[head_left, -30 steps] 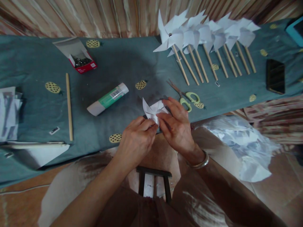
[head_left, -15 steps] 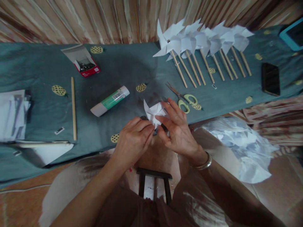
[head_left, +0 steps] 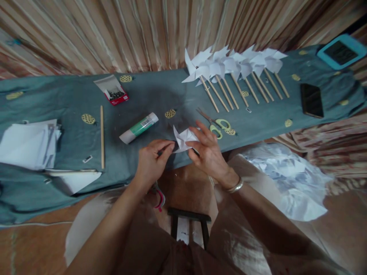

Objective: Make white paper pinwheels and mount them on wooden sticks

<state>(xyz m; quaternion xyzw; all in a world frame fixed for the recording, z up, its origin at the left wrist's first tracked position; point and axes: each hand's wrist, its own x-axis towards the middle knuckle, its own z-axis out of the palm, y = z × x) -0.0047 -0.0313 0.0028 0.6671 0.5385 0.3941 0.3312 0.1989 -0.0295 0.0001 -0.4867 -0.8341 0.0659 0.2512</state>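
Observation:
A white paper pinwheel, its blades folded in toward the middle, is held at the table's front edge. My right hand grips its right side, with fingers over the folds and the thumb below. My left hand pinches at the tip of the pinwheel's lower-left blade, thumb against forefinger. Just beyond my right hand lie scissors with green handles. A glue stick with a green and white label rests beyond my left hand.
Finished pinwheels on wooden sticks lie in a row at the back. A red box holds small metal pieces. Left are a wooden stick and a paper stack. Rightward are a phone and a plastic bag of paper.
My left hand has drawn a little left from the pinwheel's middle to a blade tip. My right hand keeps its hold. The camera view has shifted.

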